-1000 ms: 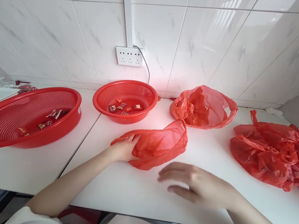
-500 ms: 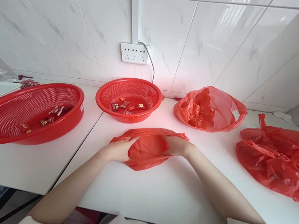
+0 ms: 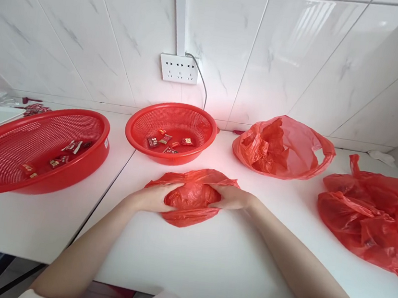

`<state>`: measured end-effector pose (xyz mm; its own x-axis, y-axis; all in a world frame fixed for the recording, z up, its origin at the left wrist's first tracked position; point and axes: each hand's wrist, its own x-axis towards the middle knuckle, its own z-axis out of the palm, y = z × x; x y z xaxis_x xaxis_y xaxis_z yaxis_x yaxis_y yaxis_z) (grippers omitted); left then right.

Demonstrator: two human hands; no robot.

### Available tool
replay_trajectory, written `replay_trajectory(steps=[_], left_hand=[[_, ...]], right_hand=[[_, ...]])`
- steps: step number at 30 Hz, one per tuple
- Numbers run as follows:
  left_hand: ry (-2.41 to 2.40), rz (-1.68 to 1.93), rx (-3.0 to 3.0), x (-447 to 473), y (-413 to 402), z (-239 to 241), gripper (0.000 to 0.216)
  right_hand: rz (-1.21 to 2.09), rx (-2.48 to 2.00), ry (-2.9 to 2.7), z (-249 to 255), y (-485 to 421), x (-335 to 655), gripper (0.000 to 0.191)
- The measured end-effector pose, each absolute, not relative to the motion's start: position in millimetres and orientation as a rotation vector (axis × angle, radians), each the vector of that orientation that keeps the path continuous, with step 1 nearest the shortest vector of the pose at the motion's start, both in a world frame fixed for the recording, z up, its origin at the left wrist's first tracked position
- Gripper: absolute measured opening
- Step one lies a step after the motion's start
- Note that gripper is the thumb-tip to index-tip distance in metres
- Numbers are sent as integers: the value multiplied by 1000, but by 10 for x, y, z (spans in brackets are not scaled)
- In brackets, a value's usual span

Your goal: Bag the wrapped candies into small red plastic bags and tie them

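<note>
A thin red plastic bag [image 3: 190,219] lies on the white table in front of me with its mouth spread apart. My left hand [image 3: 157,196] reaches into the mouth from the left, thumb and fingers apart against the plastic. From the right, my right hand [image 3: 231,197] is in the mouth too, its fingers spread against the film. Several fingertips are hidden by folds. Only crumpled red film shows inside the bag. Just behind it stands a round red perforated basket [image 3: 169,156] with several small wrapped candies [image 3: 166,139] at its bottom.
At left, a larger red basket [image 3: 61,175] holds several wrapped packets. An opened red bag [image 3: 310,155] stands at the back right, and a heap of red bags [image 3: 372,218] lies farther right. A power socket [image 3: 179,69] with a cable is on the tiled wall.
Both hands have shifted slightly, the right one leftward, with more of its fingers showing. The bag's mouth is narrower, and its inner film looks more bunched up. The view has moved slightly.
</note>
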<state>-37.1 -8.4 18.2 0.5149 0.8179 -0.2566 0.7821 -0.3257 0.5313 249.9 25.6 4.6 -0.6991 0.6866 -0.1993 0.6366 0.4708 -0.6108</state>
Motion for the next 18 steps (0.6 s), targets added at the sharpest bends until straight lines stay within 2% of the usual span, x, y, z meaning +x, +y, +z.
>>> replay_trajectory(steps=[2,6,12,15,18], left_hand=[[1432,134,2122,-351,-55,125,73],[1630,148,2088,-275,-44,116,76],[1413,167,2128,-240,-86,264,44],[1462,196,2097,-292,-67,216,53],[1417,449,1988,-336,-10,151,55]], right_hand=[[937,-1280,-2645,-63,283,2502,81],[853,-1342,-2674,-193,378,2499,84],[1066,-1289,-2644,-70,442,2484,100],[1134,-1213,-2624,-3,435,2464,102],[1155,-1253,-2600,9,427,2454,106]])
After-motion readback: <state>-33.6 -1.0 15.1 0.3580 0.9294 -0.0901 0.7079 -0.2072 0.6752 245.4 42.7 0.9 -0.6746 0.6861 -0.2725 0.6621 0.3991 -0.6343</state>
